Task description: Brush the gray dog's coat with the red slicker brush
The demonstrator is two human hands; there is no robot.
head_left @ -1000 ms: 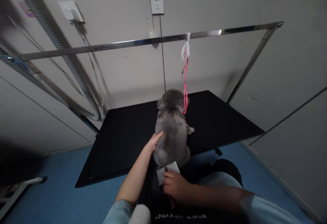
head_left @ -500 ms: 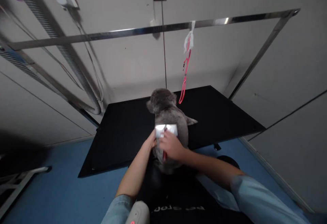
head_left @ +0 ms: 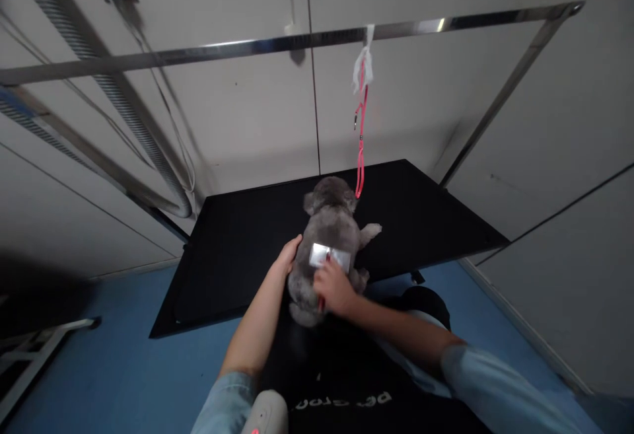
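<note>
A small grey furry animal, apparently a dog (head_left: 333, 226), sits on the black table (head_left: 238, 242) with its back to me. My right hand (head_left: 335, 286) is closed around the red handle of a slicker brush (head_left: 319, 254). The brush's wide silver head lies against the lower back, its pins hidden underneath. Along the animal's left flank rests my left hand (head_left: 288, 253), fingers stretched out and partly hidden by the fur. One paw sticks out to the right.
A metal frame bar (head_left: 222, 51) spans the table, and a pink leash (head_left: 361, 137) hangs from it by a white tie, close to the animal's head. At the left, a grey ribbed hose (head_left: 133, 123) and cables run along the wall. A black apron (head_left: 341, 374) covers my lap.
The animal's head and body have shifted right, and its paw shows more. My right hand and the brush have moved slightly right and down the back. The camera view has tilted a little.
</note>
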